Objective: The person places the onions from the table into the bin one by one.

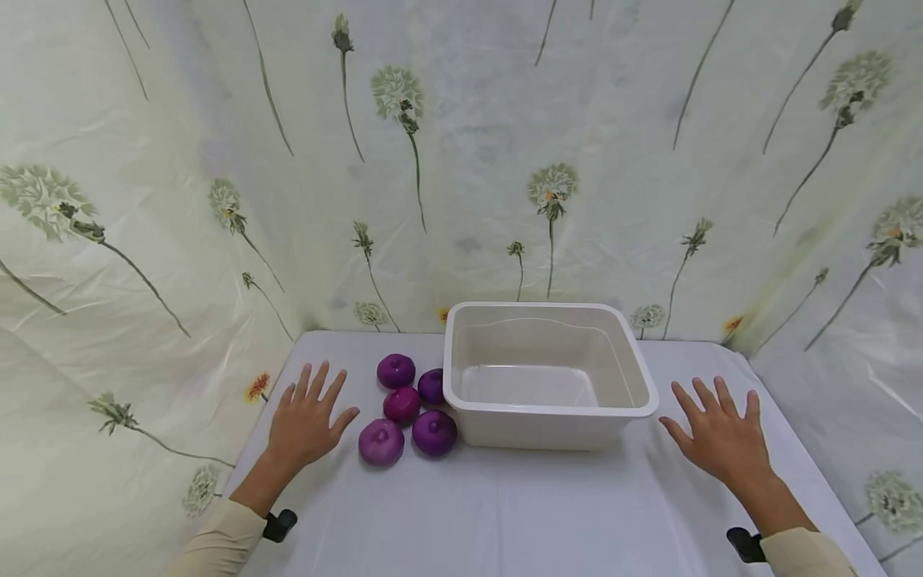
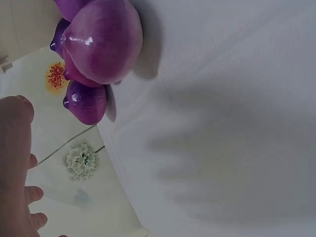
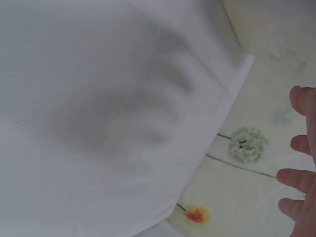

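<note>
My left hand (image 1: pixel 304 421) hovers over the left part of the table with its fingers spread, touching nothing. To its right, several purple onions (image 1: pixel 381 442) sit in a cluster; they also show at the top of the left wrist view, the nearest being a large pale purple onion (image 2: pixel 106 42). A cream plastic tub (image 1: pixel 541 429) stands right of the onions, and nothing shows inside it. My right hand (image 1: pixel 721 437) is held above the table to the right of the tub, fingers spread, holding nothing. Its fingers (image 3: pixel 296 180) appear at the edge of the right wrist view.
A white cloth (image 1: pixel 497 513) covers the table. Behind and at both sides hangs a pale curtain (image 1: pixel 476 160) printed with dandelions, close to the table's edges. One dark purple onion (image 1: pixel 431 387) lies right against the tub's left side.
</note>
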The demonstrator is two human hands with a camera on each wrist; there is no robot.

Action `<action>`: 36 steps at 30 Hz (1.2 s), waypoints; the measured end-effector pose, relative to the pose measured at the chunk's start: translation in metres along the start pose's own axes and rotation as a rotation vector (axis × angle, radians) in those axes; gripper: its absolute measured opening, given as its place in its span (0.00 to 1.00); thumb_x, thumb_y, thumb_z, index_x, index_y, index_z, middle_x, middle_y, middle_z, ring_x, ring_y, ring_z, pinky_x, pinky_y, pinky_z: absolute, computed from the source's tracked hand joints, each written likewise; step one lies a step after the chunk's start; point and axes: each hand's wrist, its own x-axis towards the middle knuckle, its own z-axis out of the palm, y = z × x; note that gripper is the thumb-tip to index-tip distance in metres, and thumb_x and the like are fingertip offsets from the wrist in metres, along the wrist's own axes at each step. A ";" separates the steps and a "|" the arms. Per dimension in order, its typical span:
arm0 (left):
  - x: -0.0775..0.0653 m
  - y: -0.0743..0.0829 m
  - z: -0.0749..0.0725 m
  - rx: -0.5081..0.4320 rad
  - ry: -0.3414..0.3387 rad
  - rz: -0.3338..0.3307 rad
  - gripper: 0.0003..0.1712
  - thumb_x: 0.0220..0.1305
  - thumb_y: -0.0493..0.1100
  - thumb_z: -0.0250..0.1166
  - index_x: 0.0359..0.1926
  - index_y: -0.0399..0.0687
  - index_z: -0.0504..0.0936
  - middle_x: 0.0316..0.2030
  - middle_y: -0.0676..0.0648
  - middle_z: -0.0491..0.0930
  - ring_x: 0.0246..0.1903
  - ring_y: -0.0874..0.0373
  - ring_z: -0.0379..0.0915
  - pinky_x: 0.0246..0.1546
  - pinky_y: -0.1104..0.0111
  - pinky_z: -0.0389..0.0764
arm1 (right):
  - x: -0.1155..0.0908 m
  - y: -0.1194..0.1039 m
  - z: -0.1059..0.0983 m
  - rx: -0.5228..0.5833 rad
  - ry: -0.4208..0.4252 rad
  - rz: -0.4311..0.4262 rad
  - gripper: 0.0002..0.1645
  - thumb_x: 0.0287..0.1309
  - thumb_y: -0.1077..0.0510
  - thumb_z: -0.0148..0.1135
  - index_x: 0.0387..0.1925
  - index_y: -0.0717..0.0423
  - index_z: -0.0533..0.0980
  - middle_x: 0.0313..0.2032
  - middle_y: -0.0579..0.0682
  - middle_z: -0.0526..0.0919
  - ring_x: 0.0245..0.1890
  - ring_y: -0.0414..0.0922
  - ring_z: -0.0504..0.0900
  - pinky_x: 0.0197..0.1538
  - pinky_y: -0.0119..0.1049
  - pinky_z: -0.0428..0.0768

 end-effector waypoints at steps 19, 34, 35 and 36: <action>-0.012 0.017 0.003 -0.167 -0.104 -0.067 0.41 0.67 0.67 0.58 0.75 0.55 0.63 0.72 0.38 0.64 0.73 0.35 0.56 0.60 0.36 0.71 | 0.002 -0.001 0.004 0.013 -0.024 0.010 0.43 0.57 0.38 0.66 0.68 0.54 0.67 0.68 0.70 0.67 0.73 0.70 0.53 0.69 0.76 0.34; -0.022 0.030 0.016 -0.277 -0.092 -0.078 0.40 0.66 0.64 0.62 0.73 0.54 0.67 0.68 0.39 0.69 0.68 0.39 0.64 0.57 0.39 0.75 | 0.003 -0.004 0.005 0.041 -0.031 0.027 0.43 0.59 0.39 0.65 0.69 0.54 0.66 0.67 0.71 0.67 0.72 0.72 0.54 0.69 0.77 0.35; -0.023 0.030 0.016 -0.282 -0.096 -0.079 0.40 0.66 0.64 0.62 0.73 0.54 0.67 0.68 0.39 0.69 0.68 0.39 0.64 0.57 0.39 0.75 | 0.002 -0.004 0.004 0.047 -0.037 0.033 0.43 0.59 0.39 0.65 0.69 0.54 0.65 0.67 0.72 0.66 0.72 0.72 0.53 0.69 0.76 0.34; -0.024 0.030 0.017 -0.287 -0.101 -0.079 0.40 0.66 0.64 0.62 0.73 0.55 0.67 0.69 0.39 0.69 0.68 0.39 0.65 0.57 0.40 0.75 | 0.002 -0.004 0.005 0.055 -0.045 0.040 0.43 0.60 0.38 0.64 0.70 0.54 0.65 0.68 0.72 0.66 0.72 0.73 0.52 0.69 0.76 0.33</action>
